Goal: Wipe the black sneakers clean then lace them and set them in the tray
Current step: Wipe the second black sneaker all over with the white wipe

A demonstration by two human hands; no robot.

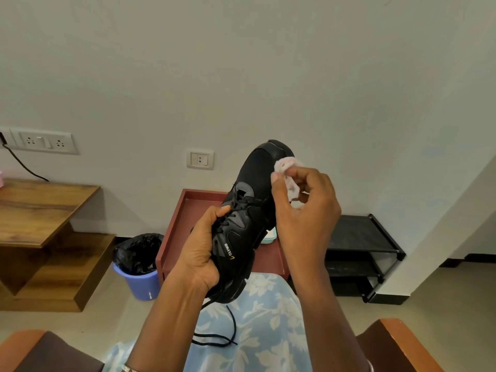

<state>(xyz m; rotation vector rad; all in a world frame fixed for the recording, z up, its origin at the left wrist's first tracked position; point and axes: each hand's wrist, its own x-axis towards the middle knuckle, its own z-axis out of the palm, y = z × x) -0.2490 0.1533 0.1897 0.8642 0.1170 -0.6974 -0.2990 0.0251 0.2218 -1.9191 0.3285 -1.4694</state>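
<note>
A black sneaker (255, 183) is held up in front of me, toe pointing away and upward. My left hand (204, 245) grips it around the laced middle and heel side. My right hand (306, 202) pinches a small white wipe (285, 167) against the right side of the toe. Loose black lace ends (228, 334) hang from the shoe onto my lap. Behind the shoe stands a dark red tray (177, 221), mostly hidden by it. A second sneaker is not visible.
A small white and mint container (269, 236) sits in the tray behind the shoe. A purple bin with a black liner (139, 267) stands left of the tray, a wooden table (40, 208) further left, a black shoe rack (359, 253) at right. Chair arms (397, 345) flank my lap.
</note>
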